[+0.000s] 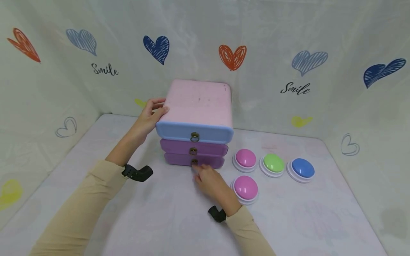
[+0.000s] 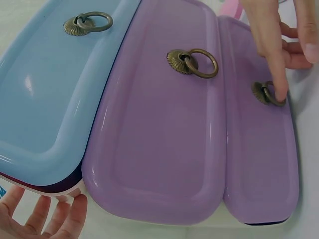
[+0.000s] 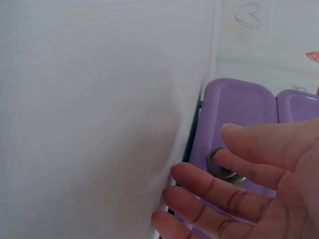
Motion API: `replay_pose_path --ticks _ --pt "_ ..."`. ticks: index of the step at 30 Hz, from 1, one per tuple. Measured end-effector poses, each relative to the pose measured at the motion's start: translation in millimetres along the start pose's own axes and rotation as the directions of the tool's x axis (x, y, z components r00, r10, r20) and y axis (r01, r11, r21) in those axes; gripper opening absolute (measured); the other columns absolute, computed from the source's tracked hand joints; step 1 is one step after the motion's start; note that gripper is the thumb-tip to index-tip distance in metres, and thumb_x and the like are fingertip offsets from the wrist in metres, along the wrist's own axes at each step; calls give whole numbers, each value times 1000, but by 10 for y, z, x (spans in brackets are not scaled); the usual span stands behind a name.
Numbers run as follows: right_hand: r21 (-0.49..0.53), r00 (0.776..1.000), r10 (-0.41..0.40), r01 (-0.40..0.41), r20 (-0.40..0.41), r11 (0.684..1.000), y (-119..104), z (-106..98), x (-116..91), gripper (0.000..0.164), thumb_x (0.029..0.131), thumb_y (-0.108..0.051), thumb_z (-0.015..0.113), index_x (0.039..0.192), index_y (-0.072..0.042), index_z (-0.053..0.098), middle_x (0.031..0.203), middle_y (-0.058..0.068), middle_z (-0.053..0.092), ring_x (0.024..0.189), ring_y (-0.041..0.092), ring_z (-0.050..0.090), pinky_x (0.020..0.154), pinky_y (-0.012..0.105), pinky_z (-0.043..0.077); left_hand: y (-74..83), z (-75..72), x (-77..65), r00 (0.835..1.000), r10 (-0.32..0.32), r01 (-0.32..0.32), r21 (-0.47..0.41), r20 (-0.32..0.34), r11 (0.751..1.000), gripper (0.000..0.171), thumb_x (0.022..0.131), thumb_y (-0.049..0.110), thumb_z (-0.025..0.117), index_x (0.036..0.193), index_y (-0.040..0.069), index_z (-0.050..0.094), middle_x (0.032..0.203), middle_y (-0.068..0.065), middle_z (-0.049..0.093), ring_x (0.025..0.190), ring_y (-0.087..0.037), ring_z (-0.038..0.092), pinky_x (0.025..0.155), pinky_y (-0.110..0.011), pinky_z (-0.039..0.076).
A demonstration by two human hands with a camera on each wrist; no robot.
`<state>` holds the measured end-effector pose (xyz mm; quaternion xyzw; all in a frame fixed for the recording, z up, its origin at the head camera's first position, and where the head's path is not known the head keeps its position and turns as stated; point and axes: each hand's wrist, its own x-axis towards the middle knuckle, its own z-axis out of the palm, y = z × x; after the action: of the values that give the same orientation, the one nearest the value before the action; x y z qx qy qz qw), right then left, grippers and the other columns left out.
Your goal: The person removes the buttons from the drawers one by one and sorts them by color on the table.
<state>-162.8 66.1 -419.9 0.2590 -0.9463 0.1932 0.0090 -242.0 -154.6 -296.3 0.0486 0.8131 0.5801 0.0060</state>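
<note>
With loose fingers, the left hand (image 1: 151, 114) touched the boxy pink chest (image 1: 198, 101) and the right hand (image 1: 209, 180) touched the lowest round bronze-coloured ring (image 1: 194, 162).

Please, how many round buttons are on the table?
4. A pink button sits right of the drawer box, with a green button and then a blue button farther right. Another pink button is nearer, beside the right hand. Any behind the box would be hidden.

The blue and purple drawer fronts (image 2: 154, 134) look like smooth, glossy plastic; their ring pulls (image 2: 182, 62) are brassy metal, ribbed where they mount. Domed buttons (image 1: 273, 162) are shiny plastic; the sleeves (image 1: 80, 202), matt cloth.
</note>
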Motion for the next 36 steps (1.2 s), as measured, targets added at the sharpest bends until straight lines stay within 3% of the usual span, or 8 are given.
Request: replay_pose_path --ticks 11,23,36 --pt "-3 1000 7 -7 9 1000 22 50 21 41 91 -18 57 130 -3 52 118 16 60 107 29 57 92 39 45 12 -10 -4 1000 5 -5 -3 -3 1000 56 96 36 43 144 14 25 146 -15 28 127 -32 37 102 -46 32" --pt "41 1000 -13 13 0 999 24 6 5 36 91 -13 56 126 -3 55 114 15 61 105 28 58 92 39 46 26 -4 6 1000 0 0 -13 -2 1000 56 96 36 44 144 14 25 146 -16 27 127 -31 37 100 -43 33" --pt "92 997 -72 74 -22 993 26 -9 -16 19 90 -7 56 105 -1 64 102 12 64 99 26 59 89 37 46 -18 10 17 1000 4 -5 -7 -4 1000 56 96 35 44 144 13 25 146 -16 28 126 -32 37 100 -44 33"
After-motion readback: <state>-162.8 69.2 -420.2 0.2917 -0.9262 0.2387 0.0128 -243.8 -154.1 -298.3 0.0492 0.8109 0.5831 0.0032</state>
